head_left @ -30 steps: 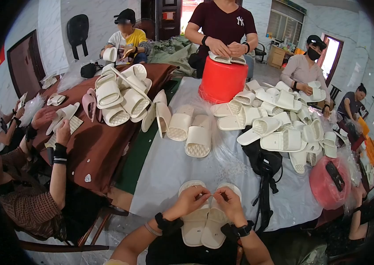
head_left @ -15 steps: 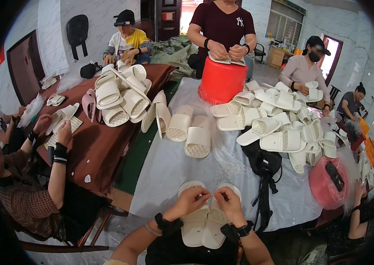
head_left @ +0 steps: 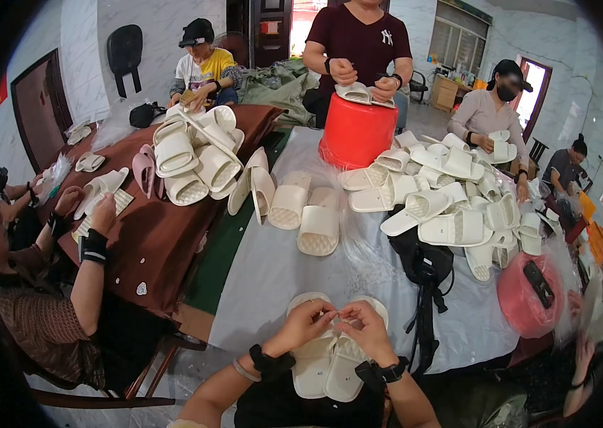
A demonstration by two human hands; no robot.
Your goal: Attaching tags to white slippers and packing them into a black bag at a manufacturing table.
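A pair of cream-white slippers lies side by side at the table's near edge, heel ends toward me: a left slipper (head_left: 308,372) and a right slipper (head_left: 345,378). Above their front halves, my left hand (head_left: 304,324) has its fingers drawn together in a pinch. My right hand (head_left: 368,329) faces it, thumb and fingers also pinched, the fingertips of both hands almost meeting. Whatever sits between those fingertips is too small to make out. My hands cover the middle of the slippers. Dark bands circle both wrists.
Ahead stand two cream slippers (head_left: 319,230). A heap of white slippers (head_left: 451,192) fills the right, beside a black bag (head_left: 423,260) and a pink-red stool (head_left: 526,303). A co-worker handles slippers on a red bucket (head_left: 360,132). More slippers (head_left: 198,160) pile on the brown-covered table (head_left: 162,246).
My hands have come closer together over the slippers, fingertips now nearly touching. At the far right, a co-worker's hand and a pale slipper-like thing have moved. The person in yellow has shifted their hands.
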